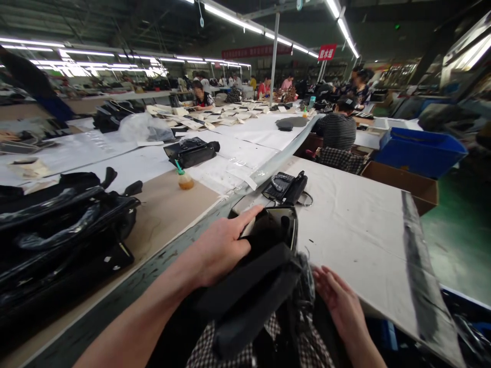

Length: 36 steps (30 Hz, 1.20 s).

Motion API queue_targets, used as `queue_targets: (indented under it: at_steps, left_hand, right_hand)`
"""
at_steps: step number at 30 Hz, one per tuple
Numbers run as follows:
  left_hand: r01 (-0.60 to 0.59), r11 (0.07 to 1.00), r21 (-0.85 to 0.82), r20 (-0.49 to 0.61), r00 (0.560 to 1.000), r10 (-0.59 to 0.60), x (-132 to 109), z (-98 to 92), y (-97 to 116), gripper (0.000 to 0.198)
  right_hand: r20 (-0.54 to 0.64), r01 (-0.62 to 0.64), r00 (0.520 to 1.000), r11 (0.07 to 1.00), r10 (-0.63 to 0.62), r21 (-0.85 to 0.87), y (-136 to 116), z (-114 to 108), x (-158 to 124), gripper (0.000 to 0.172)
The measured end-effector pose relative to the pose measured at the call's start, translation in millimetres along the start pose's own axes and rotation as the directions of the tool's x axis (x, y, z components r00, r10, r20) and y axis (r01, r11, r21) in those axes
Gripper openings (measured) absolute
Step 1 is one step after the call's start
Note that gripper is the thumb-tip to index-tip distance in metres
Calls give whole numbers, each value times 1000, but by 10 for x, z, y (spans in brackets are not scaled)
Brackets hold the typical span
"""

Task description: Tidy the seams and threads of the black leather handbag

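Observation:
A black handbag (264, 266) lies before me at the table's near edge, its mouth facing away and showing a pale inner rim. A long black flap or strap hangs back toward me. My left hand (226, 243) grips the bag's left side, index finger stretched along the rim and thumb over the black material. To the right, my right hand (339, 294) is loosely curled with its fingers apart, close beside a plastic-wrapped handle (306, 286). Whether its fingertips touch the plastic I cannot tell. The bag's underside is hidden.
Just beyond stands another black handbag (286, 188) on the white table (356, 220). Piled bags (57, 230) fill the left, near a glue bottle (184, 179). A further black bag (192, 152) lies behind. A co-worker (337, 130) sits by a blue bin (420, 153).

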<state>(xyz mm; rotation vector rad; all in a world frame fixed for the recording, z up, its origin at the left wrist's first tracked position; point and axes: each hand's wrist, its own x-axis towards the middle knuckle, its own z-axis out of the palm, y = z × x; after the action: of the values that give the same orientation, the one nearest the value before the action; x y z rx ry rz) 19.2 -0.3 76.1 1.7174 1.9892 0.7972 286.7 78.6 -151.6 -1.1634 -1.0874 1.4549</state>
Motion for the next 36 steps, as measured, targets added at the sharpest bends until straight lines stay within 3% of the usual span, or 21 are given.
queue_targets:
  at_steps: [3, 5, 6, 8, 10, 12, 15, 18, 22, 29, 31, 36]
  left_hand:
    - [-19, 964, 264, 189, 982, -32, 42, 174, 15, 75]
    - [-64, 925, 376, 257, 966, -38, 28, 400, 15, 77]
    - [-94, 912, 400, 297, 954, -32, 12, 524, 5, 78]
    - [-153, 905, 396, 378, 926, -10, -27, 750, -37, 80]
    - [-200, 913, 355, 432, 901, 30, -55, 900, -106, 79]
    - [-226, 922, 315, 445, 893, 67, -62, 955, -183, 79]
    - [-243, 935, 260, 456, 884, 103, -36, 896, -273, 80]
    - [-240, 942, 236, 484, 869, 100, 3, 756, -309, 84]
    - [-206, 947, 246, 452, 889, 76, 41, 566, -289, 80]
    - [-276, 889, 364, 407, 906, 115, 98, 449, -282, 71]
    - [-283, 887, 364, 427, 898, 112, 112, 466, -311, 71]
    - [-318, 884, 343, 509, 854, 110, 103, 431, -361, 80]
  right_hand:
    - [-87, 78, 993, 997, -80, -20, -354, -2, 51, 37]
    - [-46, 170, 983, 979, -176, -114, -662, 70, -13, 31]
    - [73, 317, 948, 910, -309, -267, -806, 123, -60, 25]
    - [393, 590, 800, 714, -453, -377, -1030, 243, -148, 15]
    - [621, 717, 678, 544, -394, -436, -1139, 351, -195, 18]
    - [707, 734, 652, 463, -274, -498, -1158, 432, -196, 29]
    - [730, 716, 660, 446, -178, -538, -1171, 523, -160, 25]
    - [769, 702, 632, 495, -100, -512, -1294, 609, -147, 20]
    - [795, 679, 606, 506, 23, -532, -1458, 732, -208, 20]
    - [735, 770, 634, 281, -240, -572, -1116, 938, -318, 7]
    - [743, 791, 610, 271, -274, -549, -1018, 943, -291, 6]
    - [769, 855, 515, 279, -378, -436, -975, 908, -114, 21]
